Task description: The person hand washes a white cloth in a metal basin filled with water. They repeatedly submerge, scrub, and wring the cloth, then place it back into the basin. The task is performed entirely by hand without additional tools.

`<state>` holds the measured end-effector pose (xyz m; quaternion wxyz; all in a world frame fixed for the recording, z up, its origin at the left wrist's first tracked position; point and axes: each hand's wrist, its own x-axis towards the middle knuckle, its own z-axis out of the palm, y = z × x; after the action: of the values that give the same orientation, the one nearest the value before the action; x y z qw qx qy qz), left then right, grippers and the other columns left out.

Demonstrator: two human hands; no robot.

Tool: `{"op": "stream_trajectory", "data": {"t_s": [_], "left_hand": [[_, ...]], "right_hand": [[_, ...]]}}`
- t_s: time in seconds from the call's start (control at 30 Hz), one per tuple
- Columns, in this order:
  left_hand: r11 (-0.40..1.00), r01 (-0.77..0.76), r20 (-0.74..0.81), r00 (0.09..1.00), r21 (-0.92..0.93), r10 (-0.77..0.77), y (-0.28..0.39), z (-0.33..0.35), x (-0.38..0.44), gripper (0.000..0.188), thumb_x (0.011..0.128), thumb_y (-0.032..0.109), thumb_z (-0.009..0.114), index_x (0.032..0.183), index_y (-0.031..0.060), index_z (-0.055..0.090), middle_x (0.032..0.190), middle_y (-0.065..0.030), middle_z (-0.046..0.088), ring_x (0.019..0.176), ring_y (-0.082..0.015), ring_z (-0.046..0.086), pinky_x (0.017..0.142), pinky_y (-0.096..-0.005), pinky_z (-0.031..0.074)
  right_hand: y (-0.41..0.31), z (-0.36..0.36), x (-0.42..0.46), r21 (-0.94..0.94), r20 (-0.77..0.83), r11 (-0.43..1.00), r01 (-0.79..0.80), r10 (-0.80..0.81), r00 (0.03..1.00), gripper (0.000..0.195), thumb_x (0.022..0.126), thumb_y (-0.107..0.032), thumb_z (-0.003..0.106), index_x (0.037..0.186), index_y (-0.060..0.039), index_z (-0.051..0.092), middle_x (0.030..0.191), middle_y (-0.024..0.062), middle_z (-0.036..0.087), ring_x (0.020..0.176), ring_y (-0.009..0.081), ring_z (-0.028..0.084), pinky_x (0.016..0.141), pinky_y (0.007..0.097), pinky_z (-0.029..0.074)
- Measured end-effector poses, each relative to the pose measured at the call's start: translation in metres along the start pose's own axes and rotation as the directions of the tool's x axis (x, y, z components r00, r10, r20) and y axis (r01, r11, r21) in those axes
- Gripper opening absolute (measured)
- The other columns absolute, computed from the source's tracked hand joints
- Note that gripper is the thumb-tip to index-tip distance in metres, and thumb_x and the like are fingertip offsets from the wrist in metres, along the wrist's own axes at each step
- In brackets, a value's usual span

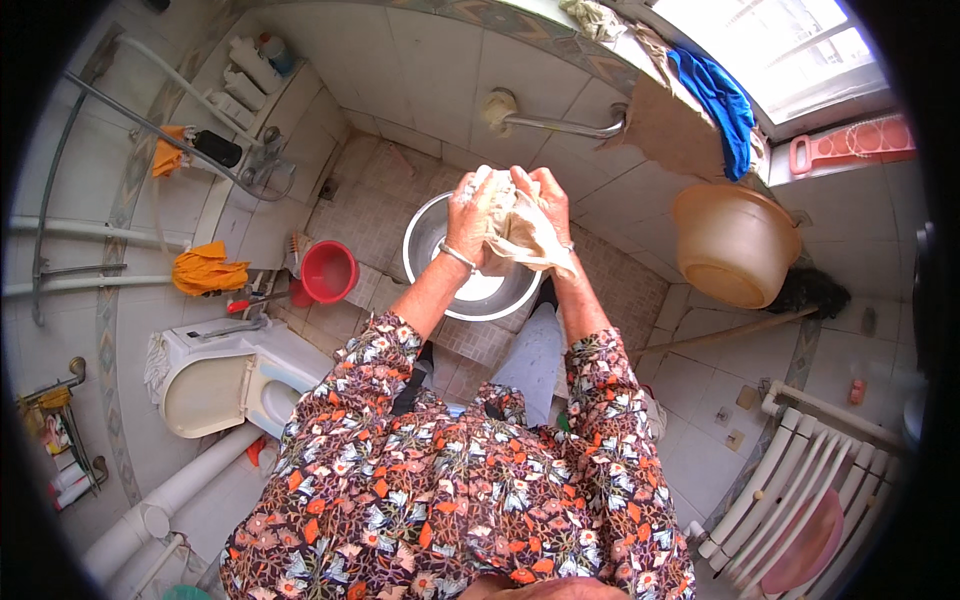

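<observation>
Both of my hands grip a bunched, pale cream cloth (517, 225) in front of me. My left hand (470, 217), with a metal bangle at the wrist, closes on the cloth's left side. On its right side, my right hand (551, 199) is curled around the folds, and a loose end hangs over that wrist. Below the cloth stands a round metal basin (420, 244) on the tiled floor. Something white shows inside the basin, partly hidden by my hands and arms.
A red bucket (330, 271) stands to the left, near a toilet with a raised lid (206, 394). On the right wall hangs a large tan plastic basin (735, 247), with a mop's wooden handle (720, 337) below. A metal grab bar (562, 126) is ahead; a radiator (795, 495) is at lower right.
</observation>
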<state>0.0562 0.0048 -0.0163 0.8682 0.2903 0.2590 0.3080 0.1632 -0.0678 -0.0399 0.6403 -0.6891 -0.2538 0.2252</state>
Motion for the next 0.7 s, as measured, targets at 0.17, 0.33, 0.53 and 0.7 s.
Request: {"op": "stream_trajectory", "data": {"t_s": [0.17,0.33,0.53,0.7], "left_hand": [[1.0,0.026,0.016,1.0,0.001,-0.026,0.029,0.001,0.001,0.015,0.094,0.018,0.061,0.102,0.0056,0.062,0.094,-0.0014,0.064,0.085,-0.0096,0.062,0.074,-0.0253,0.052],[0.997,-0.011,-0.002,1.0,0.074,0.011,0.027,-0.002,0.006,0.02,0.094,0.021,0.062,0.105,0.0044,0.063,0.098,-0.0028,0.065,0.088,-0.0114,0.063,0.077,-0.0279,0.053],[0.963,0.201,0.09,0.978,-0.178,-0.187,0.048,-0.017,0.012,0.024,0.097,0.023,0.056,0.112,0.0047,0.06,0.105,-0.0092,0.066,0.095,-0.022,0.066,0.086,-0.0362,0.054],[0.898,0.336,0.132,0.941,-0.285,-0.31,0.071,-0.053,0.019,0.023,0.097,0.027,0.055,0.106,0.0068,0.061,0.108,-0.0097,0.066,0.104,-0.0222,0.062,0.095,-0.042,0.049]], "right_hand": [[-0.013,-0.048,-0.007,-0.19,0.065,0.981,-0.035,0.048,0.997,0.033,0.081,-0.026,0.078,0.072,-0.0021,0.057,0.058,-0.003,0.051,0.057,0.0064,0.045,0.051,0.025,0.041],[-0.048,-0.015,-0.035,-0.504,0.285,0.823,0.261,-0.127,0.95,0.049,0.07,-0.032,0.081,0.099,0.0028,0.062,0.094,0.0179,0.066,0.08,0.0263,0.064,0.075,0.0341,0.051],[-0.038,-0.042,-0.029,0.038,0.51,0.978,-0.206,0.158,0.845,0.046,0.08,-0.019,0.075,0.119,0.0011,0.06,0.103,0.0011,0.064,0.09,0.0115,0.06,0.081,0.0252,0.049],[-0.068,-0.065,-0.032,0.419,0.339,0.843,-0.336,0.198,0.92,0.038,0.085,-0.014,0.068,0.121,-0.0043,0.06,0.087,-0.0075,0.058,0.062,-0.0009,0.038,0.055,0.0148,0.03]]}}
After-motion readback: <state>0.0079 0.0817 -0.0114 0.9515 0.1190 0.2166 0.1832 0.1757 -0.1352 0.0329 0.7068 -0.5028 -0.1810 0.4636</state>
